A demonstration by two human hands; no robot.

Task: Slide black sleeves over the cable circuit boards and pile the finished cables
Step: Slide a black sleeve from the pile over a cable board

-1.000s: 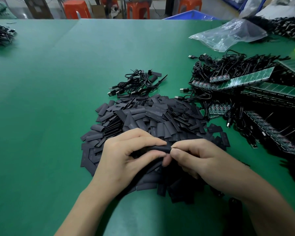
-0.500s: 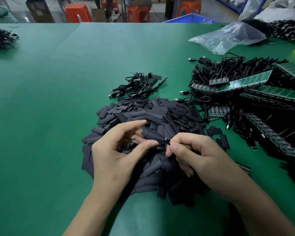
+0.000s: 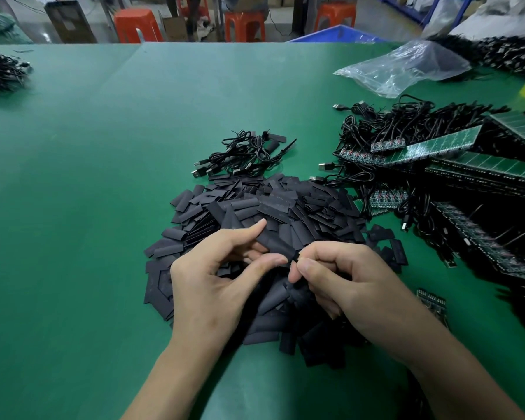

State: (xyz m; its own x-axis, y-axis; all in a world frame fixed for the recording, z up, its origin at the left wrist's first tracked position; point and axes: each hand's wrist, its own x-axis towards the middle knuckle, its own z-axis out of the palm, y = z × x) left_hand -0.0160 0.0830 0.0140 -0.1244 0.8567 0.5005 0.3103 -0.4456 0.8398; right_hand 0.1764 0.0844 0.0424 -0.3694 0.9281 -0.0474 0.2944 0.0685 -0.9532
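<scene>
My left hand (image 3: 212,286) pinches a black sleeve (image 3: 278,245) between thumb and fingers, held over a heap of loose black sleeves (image 3: 273,213). My right hand (image 3: 343,280) pinches the cable end at the sleeve's right opening; the circuit board itself is hidden inside or behind my fingers. A small pile of sleeved cables (image 3: 243,156) lies just beyond the heap. Unsleeved cables with green circuit boards (image 3: 406,153) are stacked to the right.
A clear plastic bag (image 3: 406,68) lies at the far right. Another bundle of black cables (image 3: 3,71) sits at the far left on the green table (image 3: 88,192). A small board strip (image 3: 432,301) lies by my right wrist. Orange stools stand beyond the table.
Both hands lifted slightly off the heap, and the sleeve tilted so its left end points up and away; the left fingers have spread wider apart around it.
</scene>
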